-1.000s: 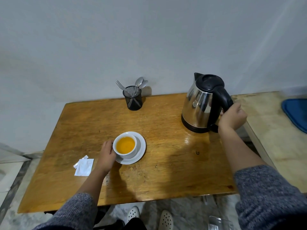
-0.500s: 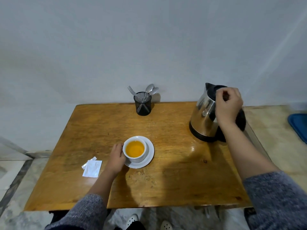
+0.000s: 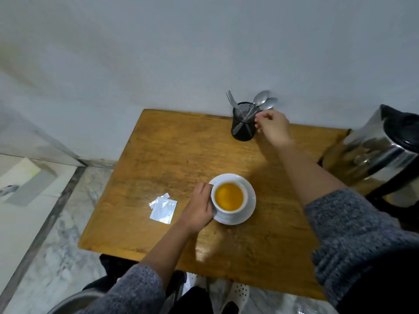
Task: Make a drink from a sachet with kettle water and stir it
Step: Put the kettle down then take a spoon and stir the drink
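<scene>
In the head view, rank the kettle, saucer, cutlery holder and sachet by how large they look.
Largest to smallest:
1. kettle, though it is cut off at the frame edge
2. saucer
3. cutlery holder and sachet look roughly alike; no ranking between them.

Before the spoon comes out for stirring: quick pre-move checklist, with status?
1. Cup filled: ok, orange liquid inside.
2. Cup seated on saucer: ok, upright.
3. Left hand steadying the cup: ok, fingers against its side.
4. Right hand at the spoons in the black holder: ok, fingertips at a handle; firm grip: cannot tell.
5. Kettle out of the way: ok, set down at the right edge.
6. Sachet emptied: cannot tell; it lies torn open on the table.
</scene>
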`<state>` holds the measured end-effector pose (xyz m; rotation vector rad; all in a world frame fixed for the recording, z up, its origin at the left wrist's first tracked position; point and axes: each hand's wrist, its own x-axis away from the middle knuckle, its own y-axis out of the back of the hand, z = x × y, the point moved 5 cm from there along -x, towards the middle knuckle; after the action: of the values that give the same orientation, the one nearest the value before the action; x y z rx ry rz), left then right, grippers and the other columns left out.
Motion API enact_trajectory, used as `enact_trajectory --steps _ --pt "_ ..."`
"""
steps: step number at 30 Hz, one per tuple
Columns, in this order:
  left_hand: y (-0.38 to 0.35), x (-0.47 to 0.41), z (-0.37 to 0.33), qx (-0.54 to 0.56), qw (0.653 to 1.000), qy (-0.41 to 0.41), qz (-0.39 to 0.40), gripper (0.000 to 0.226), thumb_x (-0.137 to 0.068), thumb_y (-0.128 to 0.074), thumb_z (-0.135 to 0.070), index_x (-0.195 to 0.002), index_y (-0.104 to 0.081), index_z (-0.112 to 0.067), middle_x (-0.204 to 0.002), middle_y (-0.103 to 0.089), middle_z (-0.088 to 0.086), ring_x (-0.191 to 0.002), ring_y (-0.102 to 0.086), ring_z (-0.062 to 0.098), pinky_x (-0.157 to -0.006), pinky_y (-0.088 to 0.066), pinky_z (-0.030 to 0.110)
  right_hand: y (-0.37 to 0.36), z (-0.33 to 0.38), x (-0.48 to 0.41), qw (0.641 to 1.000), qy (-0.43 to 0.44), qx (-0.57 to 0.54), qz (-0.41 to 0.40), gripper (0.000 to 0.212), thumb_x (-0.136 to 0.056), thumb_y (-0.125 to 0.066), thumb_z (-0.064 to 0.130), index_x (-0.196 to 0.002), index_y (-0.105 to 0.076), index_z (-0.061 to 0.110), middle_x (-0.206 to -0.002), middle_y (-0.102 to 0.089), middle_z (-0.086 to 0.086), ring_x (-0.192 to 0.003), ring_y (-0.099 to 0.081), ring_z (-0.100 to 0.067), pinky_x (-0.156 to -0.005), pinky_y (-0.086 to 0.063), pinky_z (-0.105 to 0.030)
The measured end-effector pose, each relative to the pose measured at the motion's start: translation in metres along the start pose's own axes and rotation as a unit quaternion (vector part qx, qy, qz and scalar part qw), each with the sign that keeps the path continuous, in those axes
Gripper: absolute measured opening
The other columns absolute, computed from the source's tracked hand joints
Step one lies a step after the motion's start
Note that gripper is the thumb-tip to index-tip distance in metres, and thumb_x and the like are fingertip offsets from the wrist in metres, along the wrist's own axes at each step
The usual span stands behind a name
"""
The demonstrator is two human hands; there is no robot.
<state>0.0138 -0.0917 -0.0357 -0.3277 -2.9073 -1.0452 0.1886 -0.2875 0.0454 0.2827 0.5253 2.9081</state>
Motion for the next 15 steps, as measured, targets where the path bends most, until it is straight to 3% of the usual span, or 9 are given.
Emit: enact_trajectory --steps 3,5,8,11,15 --pt "0.001 -0.001 0.004 0.006 1.000 -0.010 0.017 0.027 -0.092 -0.037 -0.027 -0.117 -0.045 -0.023 -0.110 -0.042 -0.003 -0.103 -0.048 0.013 -0.091 -0.043 0.027 -0.027 -0.002 -0.026 0.999 -0.034 -0.018 -0.018 0.016 -0.091 -0.049 0.006 -0.087 -0.064 0.008 -0.075 -0.063 -0.005 -0.049 -0.059 -0.003 -0.051 -0.051 -0.015" --pt "0.001 -0.002 0.005 0.016 0.999 -0.027 0.021 0.029 -0.091 -0.037 -0.024 -0.119 -0.045 -0.022 -0.110 -0.043 -0.002 -0.105 -0.048 0.014 -0.091 -0.044 0.028 -0.039 -0.006 -0.039 0.997 -0.069 -0.021 -0.038 0.018 -0.093 -0.047 0.006 -0.102 -0.062 0.003 -0.080 -0.065 -0.008 -0.040 -0.059 0.001 -0.043 -0.048 -0.009" --pt "0.002 -0.007 0.008 -0.007 0.999 -0.023 0.028 0.036 -0.086 -0.039 -0.018 -0.122 -0.045 -0.017 -0.115 -0.047 0.007 -0.108 -0.046 0.017 -0.092 -0.045 0.032 -0.049 -0.010 -0.055 0.989 -0.126 -0.005 -0.075 0.026 -0.094 -0.046 0.005 -0.118 -0.053 -0.002 -0.065 -0.062 -0.004 -0.031 -0.054 0.000 -0.041 -0.049 -0.011" --pt "0.002 -0.009 0.011 -0.016 0.999 -0.019 0.045 0.041 -0.085 -0.038 -0.020 -0.126 -0.043 -0.015 -0.123 -0.046 0.009 -0.112 -0.045 0.019 -0.095 -0.042 0.030 -0.054 -0.010 -0.069 0.983 -0.156 0.025 -0.097 0.033 -0.094 -0.048 0.002 -0.125 -0.046 -0.006 -0.073 -0.065 -0.011 -0.027 -0.053 -0.006 -0.032 -0.045 -0.013" --pt "0.004 -0.007 0.012 0.018 0.998 -0.034 0.045 0.038 -0.086 -0.040 -0.013 -0.124 -0.044 -0.012 -0.127 -0.043 0.009 -0.114 -0.043 0.012 -0.095 -0.033 0.016 -0.059 -0.010 -0.079 0.976 -0.186 0.068 -0.093 0.030 -0.094 -0.049 0.002 -0.123 -0.048 -0.007 -0.061 -0.054 -0.008 -0.032 -0.053 -0.008 -0.025 -0.038 -0.016"
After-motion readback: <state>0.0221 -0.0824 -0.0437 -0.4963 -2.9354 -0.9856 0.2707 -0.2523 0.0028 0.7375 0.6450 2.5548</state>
